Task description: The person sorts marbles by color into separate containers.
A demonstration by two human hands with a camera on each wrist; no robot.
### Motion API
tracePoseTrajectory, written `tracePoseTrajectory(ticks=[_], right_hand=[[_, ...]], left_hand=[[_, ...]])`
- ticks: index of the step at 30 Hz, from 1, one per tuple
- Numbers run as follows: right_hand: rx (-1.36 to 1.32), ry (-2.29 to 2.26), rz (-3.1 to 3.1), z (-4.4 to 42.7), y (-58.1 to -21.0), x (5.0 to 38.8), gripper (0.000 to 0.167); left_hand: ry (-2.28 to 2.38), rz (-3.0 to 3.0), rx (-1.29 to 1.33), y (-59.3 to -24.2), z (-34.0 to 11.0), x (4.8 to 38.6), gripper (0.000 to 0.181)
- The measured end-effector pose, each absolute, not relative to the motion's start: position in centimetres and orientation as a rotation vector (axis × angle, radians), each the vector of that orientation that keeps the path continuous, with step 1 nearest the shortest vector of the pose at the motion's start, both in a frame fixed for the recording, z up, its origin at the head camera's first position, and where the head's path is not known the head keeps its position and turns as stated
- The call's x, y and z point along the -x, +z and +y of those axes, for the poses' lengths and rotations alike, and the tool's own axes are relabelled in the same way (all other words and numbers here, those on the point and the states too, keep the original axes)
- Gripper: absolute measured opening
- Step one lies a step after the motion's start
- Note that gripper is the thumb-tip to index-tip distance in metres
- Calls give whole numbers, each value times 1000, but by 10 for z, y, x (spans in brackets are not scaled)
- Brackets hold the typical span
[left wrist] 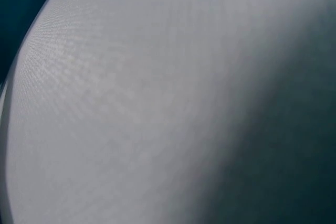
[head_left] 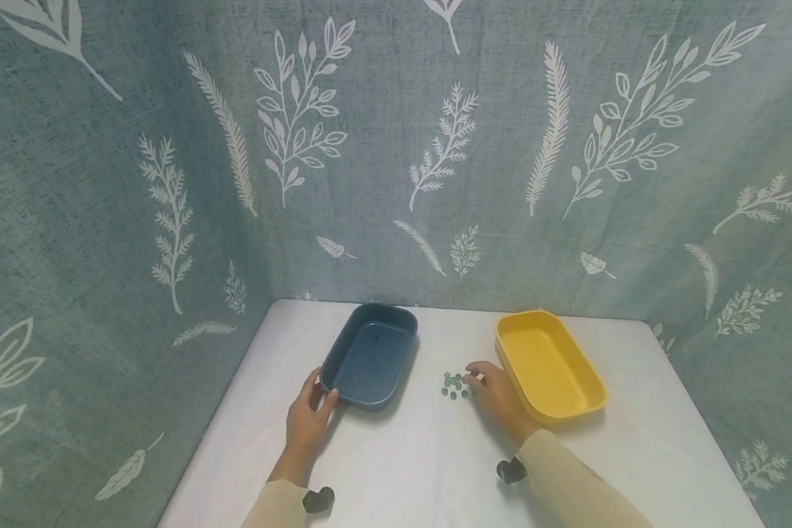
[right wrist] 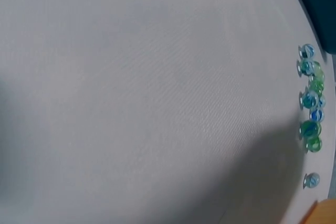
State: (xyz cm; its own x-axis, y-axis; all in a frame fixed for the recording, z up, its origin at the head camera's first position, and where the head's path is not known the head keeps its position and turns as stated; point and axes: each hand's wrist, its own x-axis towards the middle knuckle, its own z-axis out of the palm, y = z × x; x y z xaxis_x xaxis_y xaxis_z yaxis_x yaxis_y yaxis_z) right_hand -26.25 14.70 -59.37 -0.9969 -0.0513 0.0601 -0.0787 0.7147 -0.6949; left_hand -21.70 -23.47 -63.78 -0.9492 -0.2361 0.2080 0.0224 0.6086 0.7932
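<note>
My left hand (head_left: 308,422) holds the near left corner of a dark blue plastic bin (head_left: 367,402), its thumb and fingers about the rim. My right hand (head_left: 499,396) hovers beside a loose cluster of glass marbles (head_left: 452,380), thumb and fingers bent, with a gap between their tips. In the right wrist view, blue and green marbles (right wrist: 310,99) line the right edge. One marble (right wrist: 311,180) lies apart from them, near a fingertip (right wrist: 321,214) at the lower corner. The left wrist view shows mostly blurred tabletop; that hand is not visible there.
A yellow bin (head_left: 548,367) stands right of the marbles, close to my right forearm. Both bins rest on a white-covered table (head_left: 396,469). Leaf-patterned grey-green cloth (head_left: 383,147) hangs behind and at both sides. Inside the blue bin shows a small dark spot.
</note>
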Motion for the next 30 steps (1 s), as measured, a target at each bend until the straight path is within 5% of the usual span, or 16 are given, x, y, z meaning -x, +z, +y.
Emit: tracePoseTrajectory(ticks=[30], right_hand=[[-7,1042,-3006,158,-606,256,27]], left_hand=[[-1306,-2543,-173,-639,-236,216,67]])
